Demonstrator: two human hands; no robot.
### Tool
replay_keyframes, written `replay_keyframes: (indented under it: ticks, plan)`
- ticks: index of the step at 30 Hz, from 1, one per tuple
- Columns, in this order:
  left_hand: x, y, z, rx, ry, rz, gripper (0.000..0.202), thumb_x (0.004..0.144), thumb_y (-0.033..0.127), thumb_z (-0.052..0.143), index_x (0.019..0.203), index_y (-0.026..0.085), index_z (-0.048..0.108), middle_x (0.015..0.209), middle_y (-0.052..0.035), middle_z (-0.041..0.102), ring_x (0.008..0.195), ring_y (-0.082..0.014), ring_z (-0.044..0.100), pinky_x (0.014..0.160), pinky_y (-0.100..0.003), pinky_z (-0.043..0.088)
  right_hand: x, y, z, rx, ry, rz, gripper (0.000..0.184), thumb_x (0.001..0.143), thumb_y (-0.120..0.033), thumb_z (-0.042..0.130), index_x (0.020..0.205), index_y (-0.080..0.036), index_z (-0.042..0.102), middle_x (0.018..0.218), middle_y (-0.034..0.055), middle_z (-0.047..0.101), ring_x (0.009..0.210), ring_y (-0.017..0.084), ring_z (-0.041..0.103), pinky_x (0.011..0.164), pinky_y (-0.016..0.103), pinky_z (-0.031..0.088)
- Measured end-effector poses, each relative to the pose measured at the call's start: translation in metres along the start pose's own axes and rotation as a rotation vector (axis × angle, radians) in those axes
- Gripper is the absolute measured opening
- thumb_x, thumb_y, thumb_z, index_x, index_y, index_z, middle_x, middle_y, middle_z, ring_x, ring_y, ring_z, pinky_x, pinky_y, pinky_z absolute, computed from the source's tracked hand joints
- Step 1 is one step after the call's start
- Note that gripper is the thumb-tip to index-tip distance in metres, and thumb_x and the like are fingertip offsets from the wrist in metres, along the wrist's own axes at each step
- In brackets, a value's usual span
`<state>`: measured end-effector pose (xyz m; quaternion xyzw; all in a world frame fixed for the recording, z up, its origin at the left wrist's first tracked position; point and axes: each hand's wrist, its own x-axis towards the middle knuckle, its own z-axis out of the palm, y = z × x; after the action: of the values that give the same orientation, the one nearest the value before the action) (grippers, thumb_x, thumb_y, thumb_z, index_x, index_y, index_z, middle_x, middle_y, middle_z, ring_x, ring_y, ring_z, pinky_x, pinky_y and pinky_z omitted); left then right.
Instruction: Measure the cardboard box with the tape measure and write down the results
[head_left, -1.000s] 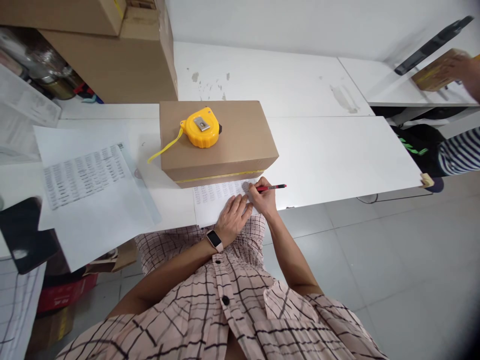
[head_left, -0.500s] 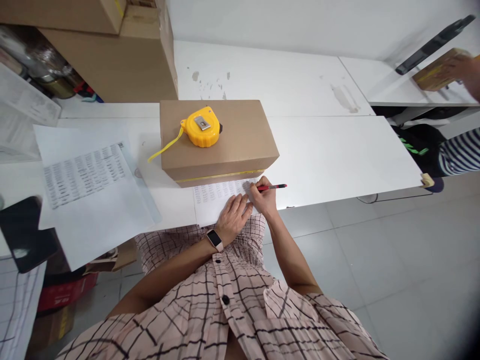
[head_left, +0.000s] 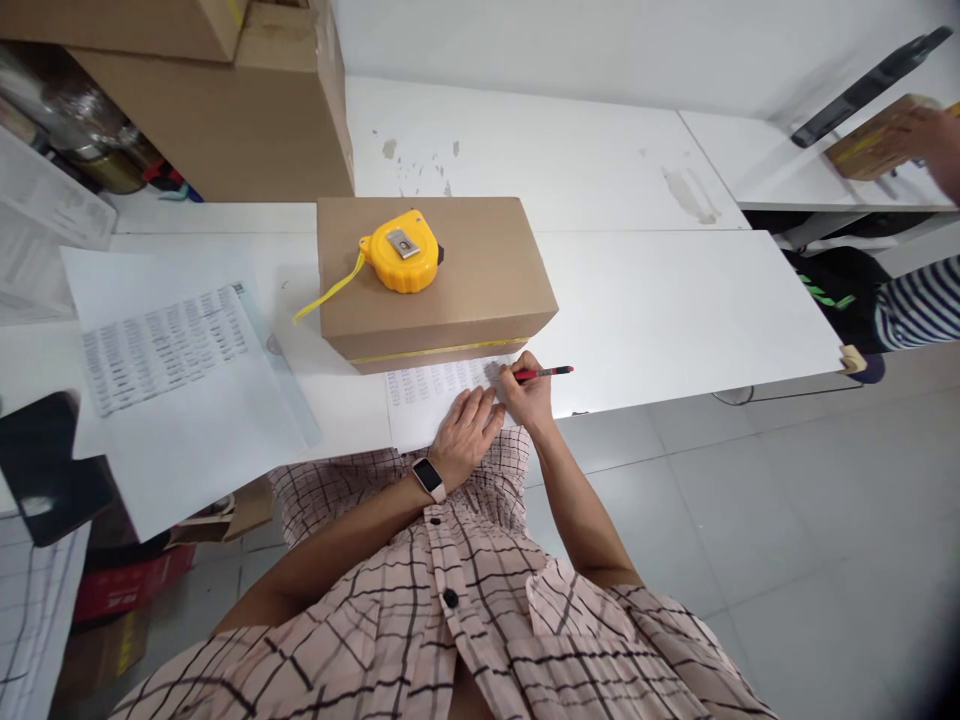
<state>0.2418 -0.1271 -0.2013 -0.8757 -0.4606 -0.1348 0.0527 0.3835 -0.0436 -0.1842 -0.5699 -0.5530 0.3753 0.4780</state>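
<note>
My right hand (head_left: 527, 395) is closed around a red and black pen (head_left: 551, 373), its tip side hidden by the fingers, over a sheet of paper (head_left: 416, 410) covered in rows of writing. My left hand (head_left: 466, 432) lies flat on the same sheet, fingers stretched out, just left of the right hand. Directly beyond the sheet a closed cardboard box (head_left: 480, 270) stands on the white table and hides the sheet's far part. On top of the box rests a yellow tape measure (head_left: 405, 252) with a yellow strap.
Printed sheets (head_left: 187, 430) lie at the left, beside a dark phone-like object (head_left: 52, 470). Large cartons (head_left: 225, 120) are stacked at the back left. At the far right another person's hand (head_left: 926, 135) touches a small box (head_left: 874, 140) near a dark cylinder (head_left: 870, 88).
The view has shifted very slightly. Both hands, the pen and the box stay practically where they were.
</note>
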Motion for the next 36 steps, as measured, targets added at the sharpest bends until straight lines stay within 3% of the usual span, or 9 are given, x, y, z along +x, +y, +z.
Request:
replay_keyframes:
  ticks: [17,21,26,29,32,34,36]
  plan:
    - [0.0,0.001,0.001,0.021,0.062,0.014,0.038,0.102,0.015,0.046,0.137,0.01,0.061,0.147,-0.0203,0.059,0.138,-0.0326,0.056,0.12,-0.048,0.042,0.001,0.005,0.001,-0.005,0.005,-0.009,0.031,0.082,-0.031,0.064,0.062,-0.024,0.041,0.058,-0.0063,0.042,0.056,0.011,0.038,0.055,0.027,0.034]
    - [0.0,0.001,-0.001,-0.017,0.015,0.001,0.039,0.103,0.014,0.044,0.138,0.01,0.061,0.15,-0.0205,0.056,0.142,-0.0309,0.053,0.122,-0.049,0.039,-0.001,0.002,-0.001,-0.017,0.119,-0.02,0.036,0.086,-0.037,0.064,0.065,-0.024,0.039,0.061,-0.0057,0.041,0.06,0.012,0.04,0.059,0.028,0.036]
    - [-0.001,-0.002,0.0,-0.044,-0.027,0.003,0.041,0.102,0.013,0.044,0.141,0.012,0.058,0.153,-0.0191,0.054,0.144,-0.0294,0.05,0.123,-0.049,0.038,-0.003,0.01,-0.027,-0.15,0.278,-0.05,0.023,0.093,-0.046,0.059,0.089,-0.024,0.052,0.084,0.0007,0.056,0.076,0.017,0.051,0.072,0.032,0.045]
    - [0.0,-0.002,0.001,-0.125,-0.044,-0.022,0.041,0.101,0.018,0.051,0.141,0.012,0.057,0.154,-0.0195,0.052,0.146,-0.0314,0.048,0.123,-0.052,0.037,0.003,0.024,-0.055,-0.469,0.243,-0.132,0.016,0.093,-0.033,0.052,0.103,-0.024,0.059,0.104,0.0092,0.061,0.098,0.024,0.054,0.086,0.039,0.046]
    - [0.004,-0.002,-0.018,-0.302,-0.017,-0.075,0.042,0.098,0.034,0.061,0.133,0.011,0.061,0.148,-0.0204,0.058,0.141,-0.033,0.052,0.119,-0.053,0.043,0.013,0.037,-0.075,-0.75,0.152,-0.172,0.034,0.086,-0.016,0.049,0.116,-0.021,0.064,0.114,0.0147,0.058,0.106,0.029,0.05,0.09,0.043,0.045]
    - [0.01,-0.009,-0.046,-0.427,0.076,-0.095,0.038,0.099,0.038,0.06,0.129,0.014,0.061,0.142,-0.0172,0.063,0.136,-0.029,0.056,0.114,-0.048,0.048,0.018,0.043,-0.078,-0.831,0.139,-0.161,0.04,0.086,-0.01,0.045,0.119,-0.02,0.066,0.115,0.0159,0.059,0.105,0.03,0.05,0.093,0.044,0.044]
    - [0.021,-0.024,-0.084,-0.475,0.245,-0.106,0.032,0.103,0.036,0.054,0.128,0.018,0.06,0.139,-0.0128,0.064,0.136,-0.0253,0.055,0.115,-0.046,0.047,0.022,0.047,-0.075,-0.843,0.154,-0.162,0.045,0.088,-0.007,0.039,0.121,-0.02,0.067,0.116,0.0156,0.061,0.105,0.029,0.05,0.095,0.045,0.043]
